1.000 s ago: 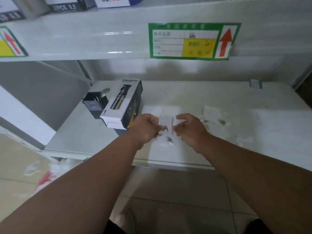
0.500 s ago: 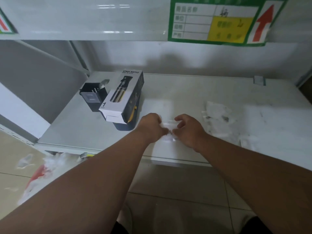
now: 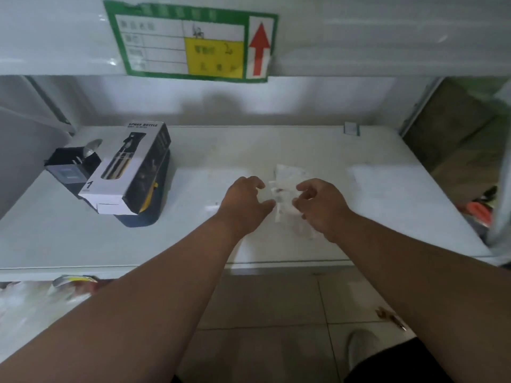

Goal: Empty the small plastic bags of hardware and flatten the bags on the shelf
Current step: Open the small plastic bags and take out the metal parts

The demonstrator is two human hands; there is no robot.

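A loose pile of small clear plastic bags [image 3: 287,175] lies on the white shelf [image 3: 83,239], and a small dark piece of hardware [image 3: 278,191] shows among them. My left hand [image 3: 244,204] hovers at the pile's left edge with its fingers loosely curled and its thumb tip beside a crumpled bag strip [image 3: 278,210]. On the pile's right side, my right hand [image 3: 322,207] is just above the bags, fingers relaxed and parted. Neither hand plainly grips a bag. Another flat clear bag [image 3: 387,183] lies further right.
A spray bottle box [image 3: 124,172] rests on a dark blue item [image 3: 149,214] at the shelf's left, beside a small black box [image 3: 69,172]. A green label [image 3: 190,42] hangs on the upper shelf edge. Small metal pieces [image 3: 390,316] lie on the floor tiles.
Both hands were pinching one bag together near the shelf's front edge. They have moved right to the bag pile and parted, and the view has swung right.
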